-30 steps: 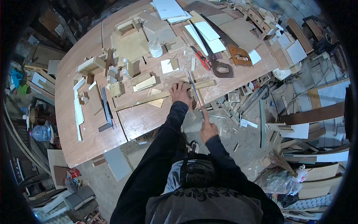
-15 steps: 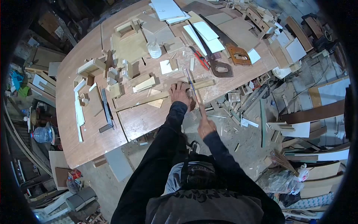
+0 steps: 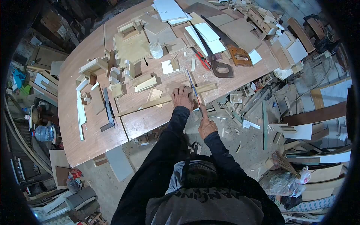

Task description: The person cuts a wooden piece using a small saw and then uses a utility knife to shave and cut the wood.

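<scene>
A long, narrow wooden strip (image 3: 148,104) lies along the front part of the table. My left hand (image 3: 182,97) bears down on it, its fingers curled over the wood. Just right of those fingers, a slim saw with a thin, bluish blade (image 3: 192,83) crosses the strip. My right hand (image 3: 207,128) grips the saw's handle by the table edge, forefinger stretched along it. Beyond the strip are a small white piece with a wood block (image 3: 170,66), red-handled pliers (image 3: 202,60) and a handsaw with a dark handle (image 3: 223,69).
A second handsaw with a brown wooden handle (image 3: 240,56) lies at the right. A clear plastic cup (image 3: 156,50) stands mid-table, near several wooden blocks. White boards (image 3: 168,10) are stacked at the back. Offcuts litter the floor right of the table (image 3: 140,122).
My right hand sits slightly closer to the strip, with the saw still across it. My left hand keeps its place on the wood. The whole view has shifted a little.
</scene>
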Tool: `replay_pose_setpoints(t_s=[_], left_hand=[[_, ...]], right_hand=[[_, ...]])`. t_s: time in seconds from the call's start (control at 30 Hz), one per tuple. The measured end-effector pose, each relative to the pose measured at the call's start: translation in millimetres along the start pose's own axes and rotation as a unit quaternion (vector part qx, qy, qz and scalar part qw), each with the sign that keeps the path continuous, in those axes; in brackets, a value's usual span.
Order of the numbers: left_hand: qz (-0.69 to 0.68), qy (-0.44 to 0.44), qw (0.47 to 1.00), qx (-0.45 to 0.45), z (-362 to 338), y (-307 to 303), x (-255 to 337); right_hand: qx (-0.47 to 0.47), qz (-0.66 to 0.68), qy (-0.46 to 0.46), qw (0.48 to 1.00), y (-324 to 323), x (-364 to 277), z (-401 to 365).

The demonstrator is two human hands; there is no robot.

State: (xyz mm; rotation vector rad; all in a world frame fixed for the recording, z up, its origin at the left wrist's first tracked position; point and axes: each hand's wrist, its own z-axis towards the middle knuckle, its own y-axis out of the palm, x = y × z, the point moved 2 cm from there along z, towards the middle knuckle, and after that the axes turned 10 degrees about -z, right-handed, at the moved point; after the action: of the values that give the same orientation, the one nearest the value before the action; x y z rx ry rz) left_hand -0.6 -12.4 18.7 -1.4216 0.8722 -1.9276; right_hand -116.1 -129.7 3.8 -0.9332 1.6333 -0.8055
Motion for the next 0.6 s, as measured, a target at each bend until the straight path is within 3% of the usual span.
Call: replay_pose_setpoints(t_s=[0.13, 0.2, 0.27, 0.37, 0.43, 0.47, 0.53, 0.6], left_hand=[[-0.006, -0.013, 1.0, 0.001, -0.5, 3.1, -4.5], [-0.013, -0.007, 1.0, 0.015, 0.4, 5.0, -3.5], [0.001, -0.016, 1.0, -0.002, -1.4, 1.4, -1.1], [0.001, 0.004, 0.999, 0.036, 0.1, 11.1, -8.6], [0.007, -0.003, 1.0, 0.027, -3.4, 8.3, -7.8], [0.009, -0.005, 1.0, 0.019, -0.6, 7.6, -6.2], [-0.011, -0.009, 1.0, 0.014, 0.1, 6.6, -5.8], [-0.026, -0.015, 0.999, 0.011, -0.4, 2.6, -5.4]], right_hand=[[0.036, -0.023, -0.005, 0.999, -18.3, -2.8, -31.2], [0.021, 0.033, -0.013, 0.999, -26.0, 2.3, -54.8], [-0.017, -0.019, 0.02, 0.999, -30.3, -1.1, -55.3], [0.014, 0.025, -0.039, 0.999, -13.8, 3.7, -9.0], [0.114, 0.03, -0.106, 0.987, -5.5, -4.6, 12.1], [0.116, 0.029, -0.105, 0.987, -4.1, 0.5, 6.0], [-0.023, -0.023, 0.005, 0.999, -27.8, -2.4, -35.4], [-0.023, -0.004, 0.007, 1.0, -33.8, 0.2, -53.7]])
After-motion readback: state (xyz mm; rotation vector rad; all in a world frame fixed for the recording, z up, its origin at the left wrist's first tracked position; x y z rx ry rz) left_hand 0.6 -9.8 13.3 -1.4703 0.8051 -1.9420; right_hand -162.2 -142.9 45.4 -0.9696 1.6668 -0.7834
